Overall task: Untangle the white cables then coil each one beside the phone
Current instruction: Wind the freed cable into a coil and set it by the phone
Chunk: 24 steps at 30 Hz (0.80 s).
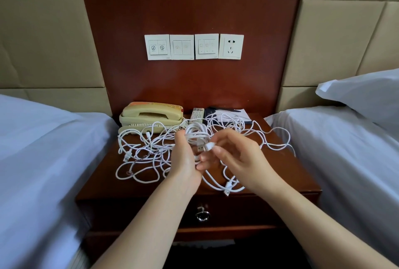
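Note:
A tangle of white cables (149,156) spreads over the wooden nightstand (121,184), reaching from the left edge to the right edge. A beige corded phone (151,115) stands at the back left. My left hand (185,158) grips a small bundle of coiled white cable (195,132) above the middle of the nightstand. My right hand (233,156) pinches a white plug end (210,145) of that bundle, beside a USB connector. Another USB connector (227,188) lies near the front edge.
A remote control (197,114) and a dark notepad with white paper (228,114) lie at the back of the nightstand. White-sheeted beds (43,149) flank both sides. Switch plates and a wall socket (231,46) sit on the red panel above. A drawer pull (202,214) hangs below.

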Tool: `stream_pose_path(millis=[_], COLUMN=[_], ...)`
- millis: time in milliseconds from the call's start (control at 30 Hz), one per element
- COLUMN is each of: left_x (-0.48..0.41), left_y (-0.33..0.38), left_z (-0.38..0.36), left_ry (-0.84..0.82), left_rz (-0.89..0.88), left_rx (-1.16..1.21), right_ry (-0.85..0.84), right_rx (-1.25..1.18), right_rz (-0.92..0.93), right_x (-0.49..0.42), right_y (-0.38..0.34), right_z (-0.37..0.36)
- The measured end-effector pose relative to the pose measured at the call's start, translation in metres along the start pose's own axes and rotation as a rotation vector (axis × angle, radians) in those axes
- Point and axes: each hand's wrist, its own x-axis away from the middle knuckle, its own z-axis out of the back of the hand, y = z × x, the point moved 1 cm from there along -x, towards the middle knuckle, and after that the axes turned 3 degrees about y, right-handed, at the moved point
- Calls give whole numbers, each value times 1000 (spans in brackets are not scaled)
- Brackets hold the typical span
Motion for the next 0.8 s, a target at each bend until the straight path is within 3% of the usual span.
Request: stream_pose_path(millis=[367,633,800], left_x=[4,8,7], left_y=[-10,-16,-17], left_z=[0,-4,-7], left_ry=[58,155,159], left_rz=[-8,-154,-173], left_rx=[-87,-274,-256], right_ry=[73,-65,80], right_rx=[403,527,436], right_rz=[115,-11,-117], right_x=[-5,-8,-6], right_y=[2,1,3], right_z=[-2,6,-5])
